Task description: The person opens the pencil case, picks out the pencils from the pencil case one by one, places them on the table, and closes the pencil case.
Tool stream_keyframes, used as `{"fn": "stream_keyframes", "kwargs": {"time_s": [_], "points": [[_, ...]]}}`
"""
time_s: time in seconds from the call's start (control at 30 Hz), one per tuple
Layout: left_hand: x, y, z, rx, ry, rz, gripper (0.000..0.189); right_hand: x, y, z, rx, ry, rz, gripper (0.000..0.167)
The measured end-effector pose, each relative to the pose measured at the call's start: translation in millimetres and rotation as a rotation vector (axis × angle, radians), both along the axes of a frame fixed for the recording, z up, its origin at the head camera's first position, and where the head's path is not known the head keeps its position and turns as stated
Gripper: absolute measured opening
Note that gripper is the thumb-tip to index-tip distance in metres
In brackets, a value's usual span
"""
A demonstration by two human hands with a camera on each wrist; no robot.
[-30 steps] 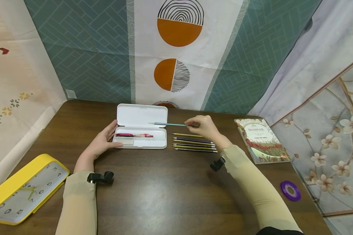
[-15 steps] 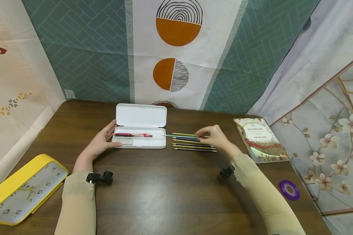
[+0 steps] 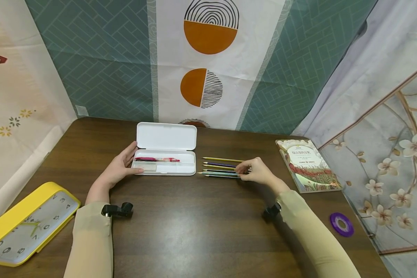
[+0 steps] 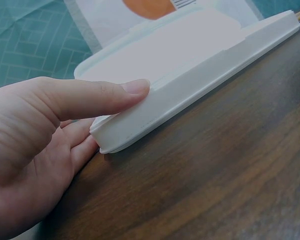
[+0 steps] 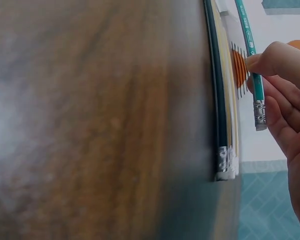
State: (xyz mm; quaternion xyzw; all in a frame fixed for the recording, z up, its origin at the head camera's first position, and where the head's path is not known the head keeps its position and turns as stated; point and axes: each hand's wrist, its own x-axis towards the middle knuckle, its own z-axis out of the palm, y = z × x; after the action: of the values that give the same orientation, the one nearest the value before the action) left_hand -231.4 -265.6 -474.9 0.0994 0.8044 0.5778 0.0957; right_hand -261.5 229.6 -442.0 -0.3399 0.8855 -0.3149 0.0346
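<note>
An open white pencil case (image 3: 166,136) lies on the table, its lid tipped back. My left hand (image 3: 114,170) holds its left end, thumb (image 4: 135,87) over the front rim and fingers along the side. Inside the case are a pink pen (image 3: 149,159) and a whitish block (image 3: 147,167). My right hand (image 3: 258,172) pinches a green pencil (image 5: 257,87) near its eraser end, thumb against fingers. That pencil is held above several pencils (image 5: 217,90) lying side by side right of the case, points to the left. The right hand hides some of their eraser ends.
A yellow clock (image 3: 31,224) stands at the left. On the right lie a book (image 3: 309,166) and a purple ring-shaped roll (image 3: 342,224). A patterned cloth (image 3: 125,58) hangs behind the table's back edge.
My right hand has brought the green pencil from over the case's lid rightward and toward me, to the near side of the pencil row. My left hand stays at the case.
</note>
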Motion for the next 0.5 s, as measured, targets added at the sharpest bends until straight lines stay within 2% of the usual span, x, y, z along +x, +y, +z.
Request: {"fn": "stream_keyframes", "kwargs": {"time_s": [0.5], "points": [[0.4,0.2,0.6,0.013,-0.003,-0.001,0.109,1.7,10.1,-6.5,0.001,-0.022,0.043,0.015]]}}
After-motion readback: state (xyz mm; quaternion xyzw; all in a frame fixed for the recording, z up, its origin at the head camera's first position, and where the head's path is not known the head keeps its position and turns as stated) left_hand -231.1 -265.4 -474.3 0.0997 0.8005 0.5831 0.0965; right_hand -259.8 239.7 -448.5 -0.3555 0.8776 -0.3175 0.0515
